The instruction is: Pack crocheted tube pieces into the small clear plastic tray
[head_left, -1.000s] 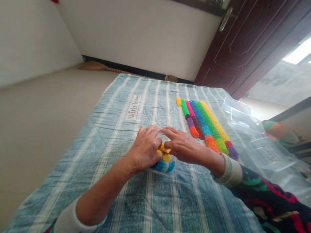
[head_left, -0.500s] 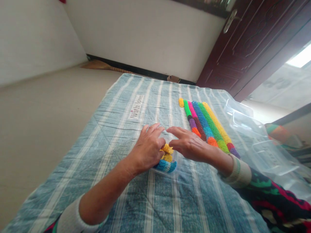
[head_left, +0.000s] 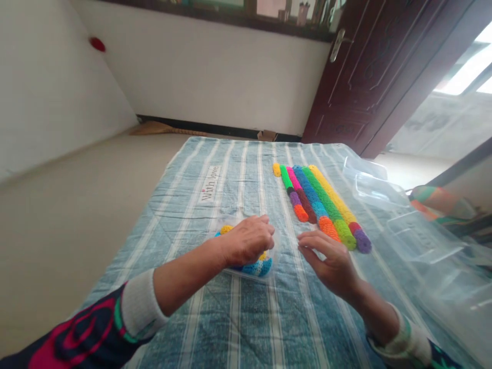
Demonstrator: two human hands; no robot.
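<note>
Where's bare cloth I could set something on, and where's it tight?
Bare striped cloth lies between the forearms, nearer than the clear container, and between the "With love" lettering and the small yellow piece. It's crowded rightward, with colored crocheted rows and clear boxes, and where the left hand covers the container.

The head camera faces forward-down over striped cloth [head_left: 180,230], seemingly close.

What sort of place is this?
Looks like a room in a home, though a small workshop is possible: a panelled wooden door, a striped cloth over the work surface, and a broom-like thing by the wall.
</note>
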